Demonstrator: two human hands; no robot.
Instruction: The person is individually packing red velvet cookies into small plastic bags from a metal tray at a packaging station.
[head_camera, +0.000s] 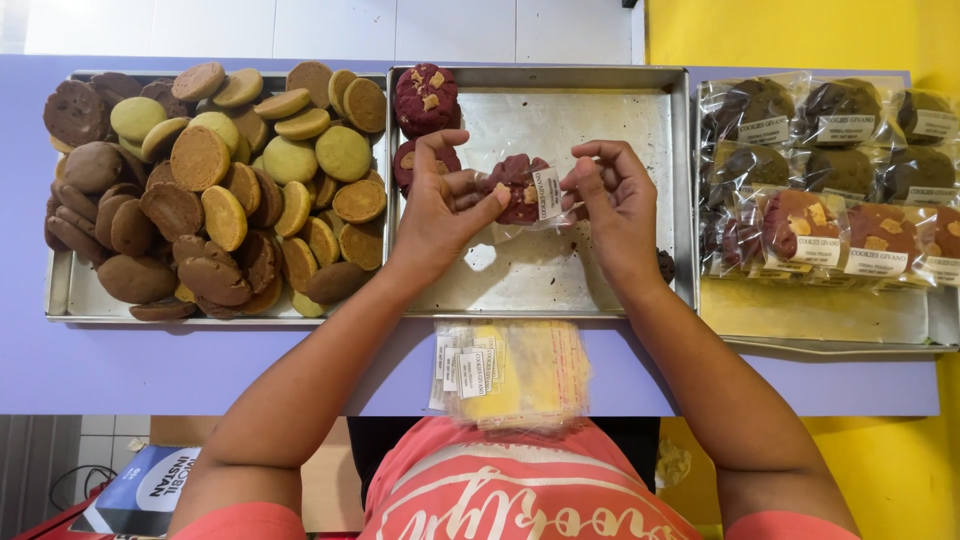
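My left hand (440, 205) and my right hand (612, 195) both hold a dark red cookie (515, 187) inside a clear plastic bag with a white label. They hold it above the middle metal tray (560, 110). Two more dark red cookies (427, 98) with pale chunks lie at that tray's back left corner, the nearer one partly hidden by my left hand.
The left tray (65, 295) is piled with several brown, green and tan cookies. The right tray (820, 320) holds several bagged cookies (810, 170). A stack of empty labelled clear bags (510, 372) lies on the lilac table's front edge. A yellow wall is at right.
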